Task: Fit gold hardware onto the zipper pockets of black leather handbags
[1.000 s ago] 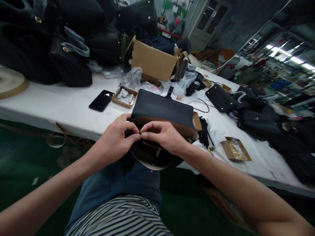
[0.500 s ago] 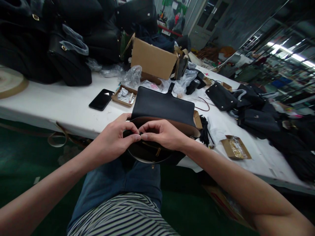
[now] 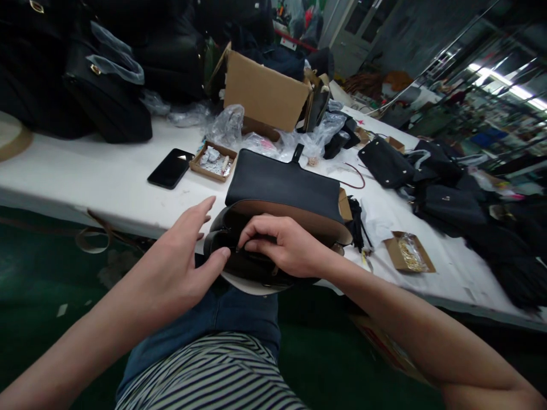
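Observation:
A black handbag (image 3: 284, 177) with a brown lining lies at the table's front edge, its flap folded back and its mouth towards me. At the bag's left end, my left hand (image 3: 186, 259) is open, thumb and fingers spread apart around the side. My right hand (image 3: 290, 245) reaches into the mouth with thumb and forefinger pinched together. Whatever lies between those fingertips is too small and dark to make out. Beneath that hand a zip pull shows dimly inside the bag.
Left of the bag lie a phone (image 3: 170, 168) and a small cardboard tray (image 3: 212, 173) of little parts. A cardboard box (image 3: 265, 91) stands behind, among clear plastic wrap. Black bags (image 3: 106, 97) are piled at left. Rightward sit a box of gold-coloured hardware (image 3: 405, 256) and more black bags (image 3: 448, 210).
My left hand has let go, opened and drawn back leftwards from the right hand. My right hand has dipped slightly lower into the bag, still pinched. The view has shifted a little.

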`<action>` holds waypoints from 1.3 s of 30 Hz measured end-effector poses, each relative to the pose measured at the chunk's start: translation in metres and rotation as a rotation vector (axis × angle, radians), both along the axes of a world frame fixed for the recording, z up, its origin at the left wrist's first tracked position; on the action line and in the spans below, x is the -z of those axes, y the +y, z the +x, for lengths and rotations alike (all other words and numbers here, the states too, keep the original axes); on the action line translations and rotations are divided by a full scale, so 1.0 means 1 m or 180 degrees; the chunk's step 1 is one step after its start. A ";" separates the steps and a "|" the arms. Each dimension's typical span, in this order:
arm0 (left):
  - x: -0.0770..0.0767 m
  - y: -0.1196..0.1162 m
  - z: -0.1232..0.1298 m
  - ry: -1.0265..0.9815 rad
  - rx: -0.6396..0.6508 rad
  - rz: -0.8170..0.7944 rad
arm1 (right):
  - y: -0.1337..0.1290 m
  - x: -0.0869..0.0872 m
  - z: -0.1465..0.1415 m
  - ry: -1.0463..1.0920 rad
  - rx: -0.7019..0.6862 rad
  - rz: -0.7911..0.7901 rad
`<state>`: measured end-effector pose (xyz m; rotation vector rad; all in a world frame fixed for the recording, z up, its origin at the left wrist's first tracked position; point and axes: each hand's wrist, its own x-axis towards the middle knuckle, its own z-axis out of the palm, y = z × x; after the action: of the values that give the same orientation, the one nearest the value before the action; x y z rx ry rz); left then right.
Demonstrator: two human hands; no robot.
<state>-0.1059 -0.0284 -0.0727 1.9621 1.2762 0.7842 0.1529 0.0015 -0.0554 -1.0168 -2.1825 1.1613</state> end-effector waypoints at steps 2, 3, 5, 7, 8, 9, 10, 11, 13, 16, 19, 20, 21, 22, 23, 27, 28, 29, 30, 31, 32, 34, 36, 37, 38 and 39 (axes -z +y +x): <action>0.003 -0.004 -0.003 0.0116 -0.0061 -0.0206 | 0.000 0.000 -0.001 -0.0007 -0.0059 -0.0114; 0.003 -0.005 -0.003 0.0172 -0.0017 -0.0293 | 0.000 0.001 -0.001 0.0006 -0.0078 -0.0194; 0.000 -0.006 -0.002 0.0214 0.0113 -0.0359 | -0.001 0.003 -0.002 0.0057 -0.0124 -0.0372; -0.004 -0.006 0.000 0.0205 0.0203 -0.0320 | -0.001 0.004 -0.003 0.0106 -0.0135 -0.0532; -0.005 -0.005 0.001 0.0214 0.0234 -0.0297 | -0.002 0.004 -0.004 0.0111 -0.0137 -0.0603; -0.006 -0.005 0.002 0.0226 0.0258 -0.0281 | -0.002 0.003 -0.004 0.0097 -0.0143 -0.0666; -0.007 -0.003 0.002 0.0231 0.0272 -0.0270 | -0.002 0.001 -0.004 0.0067 -0.0167 -0.0717; -0.006 -0.002 0.002 0.0229 0.0272 -0.0267 | -0.002 -0.002 -0.004 0.0037 -0.0209 -0.0750; -0.005 0.001 0.001 0.0212 0.0241 -0.0281 | 0.001 -0.007 -0.002 -0.0011 -0.0386 -0.0742; -0.004 0.005 -0.001 0.0190 0.0180 -0.0376 | 0.006 -0.013 0.003 -0.0048 -0.0797 -0.0656; -0.006 0.007 0.000 0.0161 0.0177 -0.0467 | 0.010 -0.012 0.006 -0.0070 -0.1025 -0.0693; -0.007 0.007 0.001 0.0155 0.0174 -0.0477 | 0.010 -0.011 0.006 -0.0063 -0.0985 -0.0724; -0.008 0.008 0.003 0.0156 0.0168 -0.0476 | 0.010 -0.009 0.006 -0.0045 -0.0901 -0.0753; -0.009 0.008 0.005 0.0164 0.0159 -0.0465 | 0.008 -0.007 0.005 -0.0007 -0.0794 -0.0773; -0.011 0.008 0.008 0.0184 0.0149 -0.0449 | 0.006 -0.005 0.003 0.0054 -0.0693 -0.0769; -0.015 0.009 0.015 0.0333 0.0151 -0.0275 | -0.005 0.001 -0.005 0.0373 -0.0366 -0.0478; -0.016 0.010 0.016 0.0353 0.0179 -0.0234 | -0.008 0.002 -0.006 0.0458 -0.0229 -0.0356; -0.017 0.010 0.017 0.0357 0.0215 -0.0207 | -0.011 0.003 -0.008 0.0540 -0.0067 -0.0245; -0.018 0.010 0.017 0.0350 0.0255 -0.0196 | -0.013 0.004 -0.009 0.0626 0.0099 -0.0156; -0.019 0.010 0.017 0.0336 0.0283 -0.0185 | -0.014 0.006 -0.010 0.0713 0.0247 -0.0094; -0.019 0.010 0.018 0.0323 0.0304 -0.0163 | -0.016 0.008 -0.010 0.0787 0.0355 -0.0066; -0.019 0.009 0.018 0.0307 0.0320 -0.0085 | -0.017 0.012 -0.011 0.0913 0.0489 -0.0071; -0.018 0.008 0.018 0.0280 0.0337 0.0014 | -0.019 0.016 -0.012 0.1002 0.0581 -0.0077; -0.018 0.008 0.018 0.0262 0.0347 0.0058 | -0.020 0.018 -0.012 0.1030 0.0629 -0.0069; -0.017 0.008 0.017 0.0248 0.0352 0.0097 | -0.021 0.019 -0.012 0.1056 0.0680 -0.0056; -0.016 0.008 0.017 0.0238 0.0354 0.0138 | -0.022 0.020 -0.011 0.1085 0.0733 -0.0041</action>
<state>-0.0891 -0.0202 -0.0568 2.0953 1.1901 0.6948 0.1416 -0.0203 -0.0758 -0.9655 -1.7475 1.1466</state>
